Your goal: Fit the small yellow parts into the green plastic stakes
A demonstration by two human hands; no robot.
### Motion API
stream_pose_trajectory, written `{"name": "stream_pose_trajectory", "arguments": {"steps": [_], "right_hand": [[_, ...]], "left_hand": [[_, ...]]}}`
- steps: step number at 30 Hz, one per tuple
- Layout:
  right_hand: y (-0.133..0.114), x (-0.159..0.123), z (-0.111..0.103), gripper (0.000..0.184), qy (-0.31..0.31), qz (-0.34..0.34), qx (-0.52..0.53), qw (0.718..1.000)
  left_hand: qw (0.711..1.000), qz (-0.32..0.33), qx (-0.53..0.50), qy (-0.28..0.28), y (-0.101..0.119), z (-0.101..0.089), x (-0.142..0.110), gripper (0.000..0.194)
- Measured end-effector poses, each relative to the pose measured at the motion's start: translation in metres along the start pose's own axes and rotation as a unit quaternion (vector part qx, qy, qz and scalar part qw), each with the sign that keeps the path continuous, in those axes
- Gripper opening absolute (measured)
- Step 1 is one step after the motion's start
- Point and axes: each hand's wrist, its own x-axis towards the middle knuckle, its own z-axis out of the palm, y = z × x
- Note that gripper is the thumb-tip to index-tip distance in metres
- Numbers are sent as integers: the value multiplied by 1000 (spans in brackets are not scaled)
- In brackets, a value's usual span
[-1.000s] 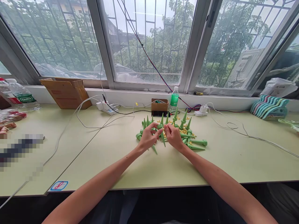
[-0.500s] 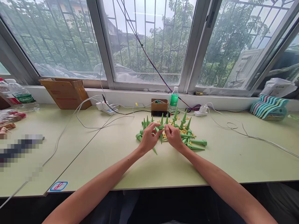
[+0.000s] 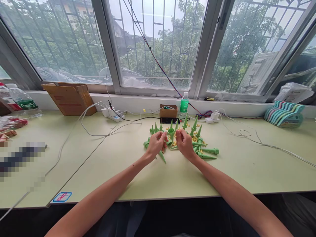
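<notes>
My left hand (image 3: 157, 144) has its fingers curled together just left of the middle of the pile; what they hold, if anything, is hidden. My right hand (image 3: 184, 143) is closed, its fingertips at the rim of a green plastic watering spike (image 3: 171, 131). That spike has its round open mouth upward and its point downward, and seems held by the right fingers. Around both hands are several more green spikes, some standing point up, others lying flat, such as the capped spike (image 3: 209, 150) at the right. Small yellow parts (image 3: 195, 139) lie among them.
Behind the pile are a phone (image 3: 170, 120), a small cardboard box (image 3: 168, 111) and a green-labelled bottle (image 3: 184, 103). White cables (image 3: 111, 133) cross the table at left; power strips stand by the sill. Turquoise items (image 3: 283, 114) stand at far right, a large carton (image 3: 70, 98) at left.
My left hand has let go of the green spike's rim and drawn slightly left and down, its fingers curling. The spike has tilted, its mouth now facing me more. My right hand has barely moved.
</notes>
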Motion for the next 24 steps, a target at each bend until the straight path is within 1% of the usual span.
{"name": "stream_pose_trajectory", "arguments": {"steps": [2, 4, 8, 11, 18, 24], "right_hand": [[0, -1, 0, 34, -16, 1, 15, 1000], [0, -1, 0, 33, -31, 0, 24, 999], [-1, -2, 0, 32, -56, -8, 26, 998], [-1, -2, 0, 32, -69, -9, 22, 997], [0, -1, -1, 32, -71, -13, 21, 997], [-2, 0, -2, 30, -71, -19, 9, 997]], "left_hand": [[998, -45, -35, -22, 0, -1, 2, 53], [994, -77, -68, -43, 0, -2, 3, 58], [981, -131, -118, -86, 1, -3, 3, 59], [973, -161, -123, -109, 0, -3, 2, 59], [970, -154, -128, -137, 1, -4, 1, 57], [972, -125, -128, -151, 2, -4, 1, 52]]}}
